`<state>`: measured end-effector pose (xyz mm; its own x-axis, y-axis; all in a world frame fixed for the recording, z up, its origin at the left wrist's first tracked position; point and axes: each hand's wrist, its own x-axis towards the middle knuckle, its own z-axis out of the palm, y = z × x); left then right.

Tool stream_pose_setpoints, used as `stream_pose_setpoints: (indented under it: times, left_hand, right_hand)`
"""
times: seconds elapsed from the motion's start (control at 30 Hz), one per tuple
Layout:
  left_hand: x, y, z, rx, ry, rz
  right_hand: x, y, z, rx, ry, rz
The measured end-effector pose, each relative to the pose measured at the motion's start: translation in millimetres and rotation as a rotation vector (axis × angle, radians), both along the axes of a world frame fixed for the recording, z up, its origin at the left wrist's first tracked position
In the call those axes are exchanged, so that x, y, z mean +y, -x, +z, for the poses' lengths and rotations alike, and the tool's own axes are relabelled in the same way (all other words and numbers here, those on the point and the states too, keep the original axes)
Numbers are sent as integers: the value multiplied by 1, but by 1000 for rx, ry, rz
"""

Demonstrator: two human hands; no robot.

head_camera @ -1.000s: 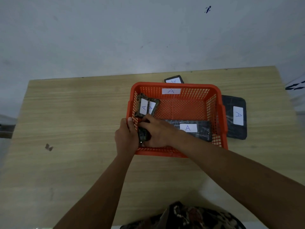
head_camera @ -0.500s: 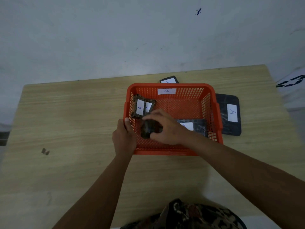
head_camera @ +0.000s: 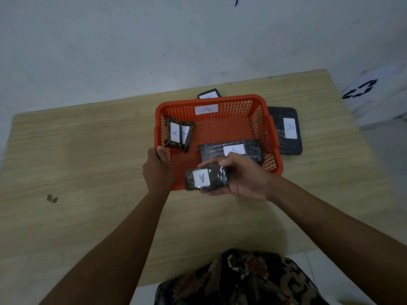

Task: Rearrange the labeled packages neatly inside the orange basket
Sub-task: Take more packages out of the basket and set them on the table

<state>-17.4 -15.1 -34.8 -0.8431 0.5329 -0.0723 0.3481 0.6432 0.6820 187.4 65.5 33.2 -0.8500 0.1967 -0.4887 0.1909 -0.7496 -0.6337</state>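
Observation:
The orange basket (head_camera: 231,106) sits at the back middle of the wooden table, with a white "A" label on its far wall. My left hand (head_camera: 157,172) grips its near left corner. My right hand (head_camera: 242,177) holds a small dark wrapped package (head_camera: 206,177) with a white label, lifted over the basket's near rim. Two small brown packages (head_camera: 178,134) lean together at the basket's left wall. A long dark package (head_camera: 231,149) lies flat on the basket floor at the near right, partly behind my right hand.
A flat dark package (head_camera: 286,130) with an "A" label lies on the table right of the basket. Another dark package (head_camera: 208,94) peeks out behind the basket. A small dark scrap (head_camera: 52,198) lies far left on the wooden table (head_camera: 88,161), which ends at a wall behind.
My right hand has lifted the small dark package out of the basket's near left corner, toward me, and turned its label upward. My left hand has stayed on the basket's corner.

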Motion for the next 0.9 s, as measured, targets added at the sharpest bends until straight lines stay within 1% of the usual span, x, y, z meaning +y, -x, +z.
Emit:
stream_pose_setpoints:
  times: [0.07, 0.1, 0.2, 0.23, 0.3, 0.4, 0.47, 0.53, 0.67, 0.7, 0.73, 0.77, 0.83, 0.9]
  left_hand:
    - [-2, -1, 1, -6, 1, -14]
    - [-2, -1, 1, -6, 0, -20]
    - [-3, -2, 1, 28, -5, -25]
    - [-4, -3, 1, 39, -5, -22]
    - [-4, -4, 2, 48, -4, -15]
    - [-5, -6, 1, 52, -8, -9]
    - [-6, -6, 0, 53, -11, -11]
    - [-8, -6, -1, 56, -16, -15]
    - [-8, -5, -1, 58, -24, -18]
    - [-8, -6, -1, 59, -25, -15]
    - [-8, -6, -1, 60, -25, -12]
    - [-8, -6, -1, 60, -26, -9]
    - [-7, -6, -2, 53, -31, -4]
    - [-7, -6, -1, 38, -29, -4]
  right_hand:
    - [-16, -9, -1, -53, -69, 110]
    - [-23, -13, -3, -114, -147, 168]
    - [-42, -26, -18, -337, -493, 314]
    - [-47, -30, -26, -394, -563, 311]
    - [-55, -36, -44, -454, -601, 215]
    - [-65, -41, -67, -464, -586, 34]
    - [-70, -44, -79, -461, -633, -28]
    - [-74, -46, -84, -520, -809, -9]
    - [-73, -47, -82, -702, -1253, 160]
    - [-72, -46, -77, -747, -1375, 171]
    - [-71, -45, -71, -759, -1493, 141]
    - [-69, -42, -63, -723, -1577, 75]
    - [-61, -31, -46, -590, -1628, -68]
    - [-43, -17, -31, -525, -1663, -129]
